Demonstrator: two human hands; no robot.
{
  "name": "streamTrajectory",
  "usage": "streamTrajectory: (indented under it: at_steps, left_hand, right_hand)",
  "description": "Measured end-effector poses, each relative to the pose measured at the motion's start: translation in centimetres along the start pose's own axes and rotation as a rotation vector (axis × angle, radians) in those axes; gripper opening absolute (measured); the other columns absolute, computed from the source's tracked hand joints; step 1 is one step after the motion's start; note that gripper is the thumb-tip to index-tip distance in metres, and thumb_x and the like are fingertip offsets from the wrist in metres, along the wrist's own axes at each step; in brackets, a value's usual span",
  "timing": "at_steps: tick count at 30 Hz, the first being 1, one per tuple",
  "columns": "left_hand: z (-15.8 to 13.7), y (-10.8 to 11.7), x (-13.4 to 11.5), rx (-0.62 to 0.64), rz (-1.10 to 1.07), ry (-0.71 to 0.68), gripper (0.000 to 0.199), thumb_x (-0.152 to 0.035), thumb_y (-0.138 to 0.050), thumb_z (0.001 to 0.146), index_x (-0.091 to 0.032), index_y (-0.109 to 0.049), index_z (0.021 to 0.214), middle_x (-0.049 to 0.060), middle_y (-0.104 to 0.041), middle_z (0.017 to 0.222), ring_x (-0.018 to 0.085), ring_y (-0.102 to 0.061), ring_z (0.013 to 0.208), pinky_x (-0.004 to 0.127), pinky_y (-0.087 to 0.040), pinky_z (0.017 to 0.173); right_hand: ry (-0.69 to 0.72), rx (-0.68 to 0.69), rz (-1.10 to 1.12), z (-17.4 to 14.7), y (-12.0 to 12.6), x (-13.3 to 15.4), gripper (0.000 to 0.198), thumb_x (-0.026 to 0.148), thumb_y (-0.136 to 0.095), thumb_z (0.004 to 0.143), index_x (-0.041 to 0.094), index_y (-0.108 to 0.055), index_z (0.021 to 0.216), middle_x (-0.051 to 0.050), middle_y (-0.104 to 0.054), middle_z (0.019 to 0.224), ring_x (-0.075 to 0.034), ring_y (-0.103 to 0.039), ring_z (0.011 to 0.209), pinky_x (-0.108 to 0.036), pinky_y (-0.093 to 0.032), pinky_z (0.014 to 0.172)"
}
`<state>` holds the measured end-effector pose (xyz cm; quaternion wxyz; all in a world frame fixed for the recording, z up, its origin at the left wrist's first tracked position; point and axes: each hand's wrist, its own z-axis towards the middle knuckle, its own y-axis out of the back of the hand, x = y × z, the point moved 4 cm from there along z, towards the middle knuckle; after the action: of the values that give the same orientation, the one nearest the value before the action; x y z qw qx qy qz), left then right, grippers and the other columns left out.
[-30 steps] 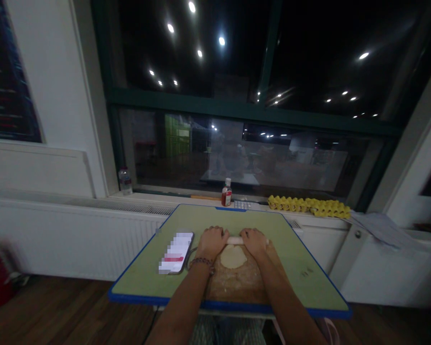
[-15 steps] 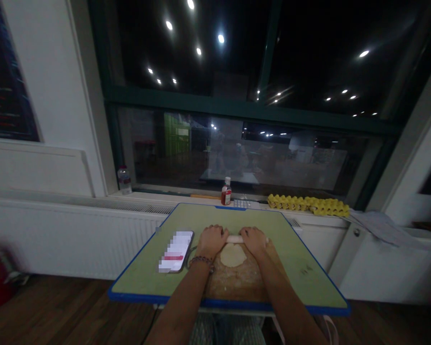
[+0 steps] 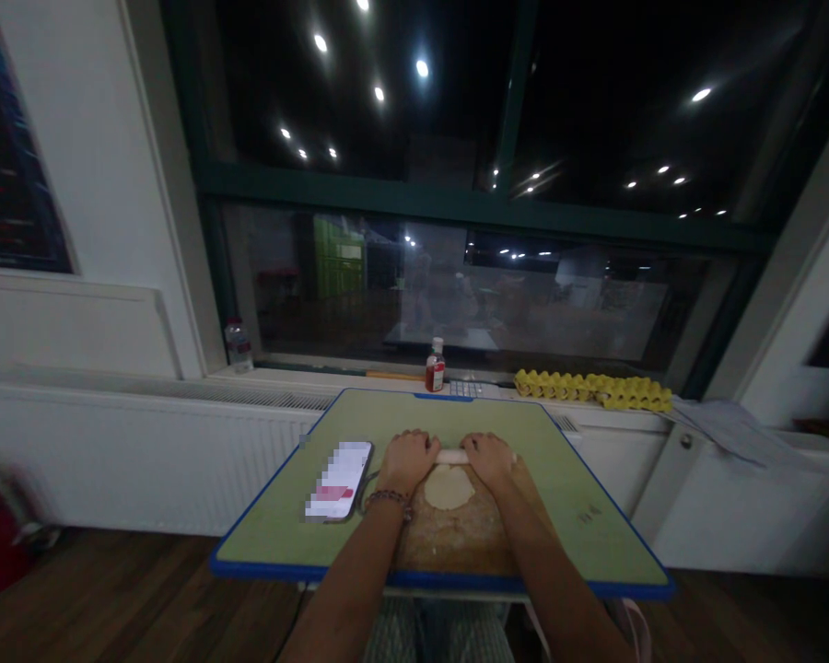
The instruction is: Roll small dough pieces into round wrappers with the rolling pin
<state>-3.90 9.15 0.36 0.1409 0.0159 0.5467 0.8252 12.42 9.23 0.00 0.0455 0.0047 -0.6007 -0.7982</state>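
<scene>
A pale rolling pin (image 3: pixel 451 457) lies crosswise near the far end of a floured wooden board (image 3: pixel 456 543). Over its left end my left hand (image 3: pixel 409 458) is closed, a beaded bracelet at the wrist. My right hand (image 3: pixel 490 456) grips the other end, and only the middle of the pin shows between them. Just on the near side of the pin, a flat, roughly round sheet of dough (image 3: pixel 449 488) rests on the board; its far edge meets the pin.
The board sits on a green table (image 3: pixel 262 534) with a blue rim. A lit phone (image 3: pixel 340 481) lies left of my left hand. On the sill beyond stand a small bottle with red liquid (image 3: pixel 435 366), a clear bottle (image 3: pixel 239 345) and yellow egg trays (image 3: pixel 594 390).
Both hands stay on the rolling pin, with hardly any shift over the dough. The whole view has tilted very slightly.
</scene>
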Motion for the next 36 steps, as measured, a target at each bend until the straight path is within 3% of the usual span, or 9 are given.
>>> streamTrajectory:
  at_steps: [25,36]
  left_hand:
    - [-0.15,0.2,-0.03,0.039,-0.028,0.025,0.041,-0.035,-0.036,0.096,-0.013,-0.07,0.089,0.013,-0.071,0.095,0.023,-0.065,0.091,0.034,-0.043,0.083]
    - [0.03,-0.28,0.19,0.0,-0.022,0.017,0.041,-0.035,-0.037,0.095,-0.014,-0.071,0.086,0.012,-0.071,0.09,0.022,-0.065,0.088,0.033,-0.044,0.081]
  right_hand:
    - [-0.04,-0.017,0.019,-0.02,0.1,-0.08,0.036,0.031,-0.038,0.094,0.023,-0.073,0.095,-0.008,-0.073,0.097,-0.02,-0.065,0.092,-0.027,-0.042,0.075]
    - [-0.017,-0.028,0.028,0.11,-0.25,-0.12,0.037,0.032,-0.038,0.094,0.022,-0.073,0.097,-0.008,-0.073,0.098,-0.019,-0.065,0.091,-0.026,-0.041,0.076]
